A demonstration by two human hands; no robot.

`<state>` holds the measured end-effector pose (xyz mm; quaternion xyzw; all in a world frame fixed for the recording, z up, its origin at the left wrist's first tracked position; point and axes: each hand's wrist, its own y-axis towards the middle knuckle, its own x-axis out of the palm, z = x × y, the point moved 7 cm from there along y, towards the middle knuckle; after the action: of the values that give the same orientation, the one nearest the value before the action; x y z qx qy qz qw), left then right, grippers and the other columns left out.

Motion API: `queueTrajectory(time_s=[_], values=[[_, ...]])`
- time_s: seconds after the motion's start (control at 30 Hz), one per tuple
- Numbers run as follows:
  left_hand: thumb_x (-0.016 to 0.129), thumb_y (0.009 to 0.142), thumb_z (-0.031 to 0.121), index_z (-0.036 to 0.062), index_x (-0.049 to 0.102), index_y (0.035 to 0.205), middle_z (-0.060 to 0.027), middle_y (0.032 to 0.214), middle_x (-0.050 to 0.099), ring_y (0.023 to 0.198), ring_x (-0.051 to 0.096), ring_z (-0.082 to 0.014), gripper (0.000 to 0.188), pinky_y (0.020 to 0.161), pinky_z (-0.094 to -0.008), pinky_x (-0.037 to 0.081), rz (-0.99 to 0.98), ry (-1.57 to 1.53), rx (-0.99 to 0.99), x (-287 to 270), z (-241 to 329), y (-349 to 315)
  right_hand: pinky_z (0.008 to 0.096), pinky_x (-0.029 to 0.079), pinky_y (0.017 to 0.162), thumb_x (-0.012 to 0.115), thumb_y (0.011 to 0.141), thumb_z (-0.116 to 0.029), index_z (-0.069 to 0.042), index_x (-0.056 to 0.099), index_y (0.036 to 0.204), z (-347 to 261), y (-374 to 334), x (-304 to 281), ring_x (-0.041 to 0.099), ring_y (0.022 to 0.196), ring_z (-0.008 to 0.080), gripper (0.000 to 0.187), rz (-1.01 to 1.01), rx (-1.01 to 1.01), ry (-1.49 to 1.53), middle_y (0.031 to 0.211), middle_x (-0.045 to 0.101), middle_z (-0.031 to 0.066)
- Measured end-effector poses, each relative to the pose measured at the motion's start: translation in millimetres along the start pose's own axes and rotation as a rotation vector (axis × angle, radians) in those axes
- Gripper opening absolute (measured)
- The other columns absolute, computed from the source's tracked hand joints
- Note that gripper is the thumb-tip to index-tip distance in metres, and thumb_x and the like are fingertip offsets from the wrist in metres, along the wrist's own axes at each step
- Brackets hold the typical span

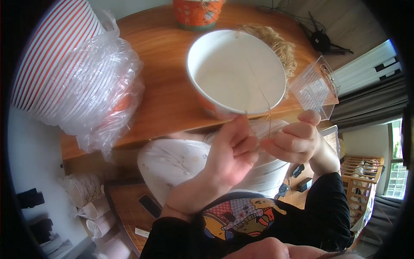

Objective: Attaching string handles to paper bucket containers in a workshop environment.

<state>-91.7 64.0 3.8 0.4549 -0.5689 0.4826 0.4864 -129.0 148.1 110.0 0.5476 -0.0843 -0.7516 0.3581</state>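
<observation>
The bucket (208, 64) is on the table (159, 56), mouth up, near the front edge; whether its base overhangs cannot be told. The string (261, 88) crosses the bucket's mouth and drops outside the near side of the rim (188, 67), where both hands meet. The left hand (233, 146) has thumb and forefinger pinched on the string close against the rim; the right hand (293, 139) is curled, its fingertips gripping the string just beside the left. The exact pinch points are partly hidden. Judged sound practice: hold the left grip firm at the rim as an anchor, draw with the right only, and pull gently, since the wall looks like card and would probably crease or tear under a sharp tug. The slack across the mouth should be evened first, lest it snag or twist. The string bundle (278, 45) lies beside the bucket's far right side; loose strands should be held apart from the working length. The bagged stack (56, 56) and second bucket (198, 16) stand clear of both hands.
</observation>
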Motion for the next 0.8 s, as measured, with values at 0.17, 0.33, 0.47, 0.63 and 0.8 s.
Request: queueTrajectory(time_s=[0.17,0.33,0.47,0.63,0.8], values=[[0.054,0.096,0.022,0.0199,0.041,0.071,0.0087,0.059,0.028,0.052,0.027,-0.005,0.028,0.047,-0.0213,0.021,0.061,-0.012,0.054,-2,1,-1,0.0318,0.033,0.072,0.069,0.06,-0.017,-0.021,0.07,0.09,0,-1,1,0.048,0.087,0.0111,0.03,-0.008,-0.004,-0.001,0.095,0.055,-0.01],[0.057,0.095,0.023,0.0208,0.045,0.074,0.0093,0.059,0.027,0.053,0.027,-0.0045,0.025,0.048,-0.021,0.021,0.133,-0.006,0.074,-1,2,-3,0.032,0.034,0.073,0.07,0.06,-0.017,-0.021,0.07,0.09,1,-4,-1,0.048,0.088,0.0113,0.03,-0.034,-0.004,0.001,0.096,0.055,-0.01],[0.059,0.096,0.026,0.0209,0.045,0.071,0.0092,0.058,0.027,0.053,0.027,-0.0044,0.029,0.047,-0.0211,0.02,0.163,-0.003,0.049,0,4,-6,0.0322,0.036,0.076,0.07,0.062,-0.016,-0.021,0.07,0.091,-1,-3,2,0.048,0.089,0.0111,0.029,-0.054,-0.018,-0.012,0.098,0.056,-0.0095],[0.057,0.097,0.026,0.0202,0.043,0.069,0.0092,0.058,0.027,0.053,0.028,-0.0045,0.032,0.046,-0.0214,0.02,0.143,-0.024,-0.006,1,3,-5,0.0323,0.037,0.077,0.07,0.063,-0.018,-0.023,0.07,0.092,1,-1,2,0.048,0.09,0.0112,0.029,-0.047,-0.008,0.008,0.097,0.056,-0.0088],[0.057,0.096,0.026,0.0196,0.047,0.072,0.0098,0.058,0.03,0.052,0.029,-0.0043,0.027,0.047,-0.0213,0.02,0.054,0.014,-0.035,-12,5,-1,0.0339,0.038,0.079,0.069,0.066,-0.02,-0.024,0.069,0.094,2,-1,10,0.049,0.092,0.0123,0.028,-0.08,0.082,0.03,0.101,0.057,-0.0077]])
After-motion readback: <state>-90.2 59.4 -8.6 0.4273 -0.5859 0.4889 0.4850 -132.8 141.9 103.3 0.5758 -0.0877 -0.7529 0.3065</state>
